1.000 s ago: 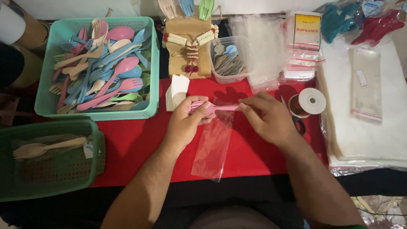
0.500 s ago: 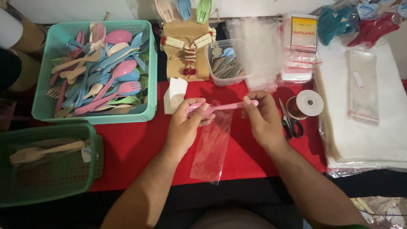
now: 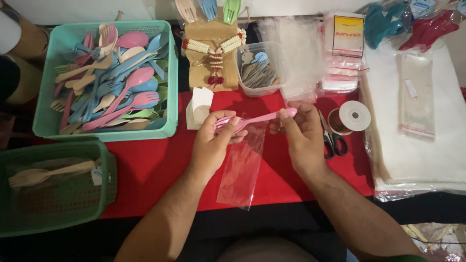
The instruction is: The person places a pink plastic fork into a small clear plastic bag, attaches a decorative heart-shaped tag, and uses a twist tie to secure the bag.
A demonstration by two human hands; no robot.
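Bare red cloth lies open near and left of the hands. Far passage is blocked by the teal basket, white card box and clear tub; scissors and ribbon spool crowd the right.

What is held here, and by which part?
Pink plastic cutlery: left hand grips the head end, right hand pinches the handle tip.

The left hand covered the head of the pink utensil — spoon or fork could not be told. The dark green basket ran off the left edge, and the small shapes in the clear tub were too blurred to identify — the person's elbows were cut off below.
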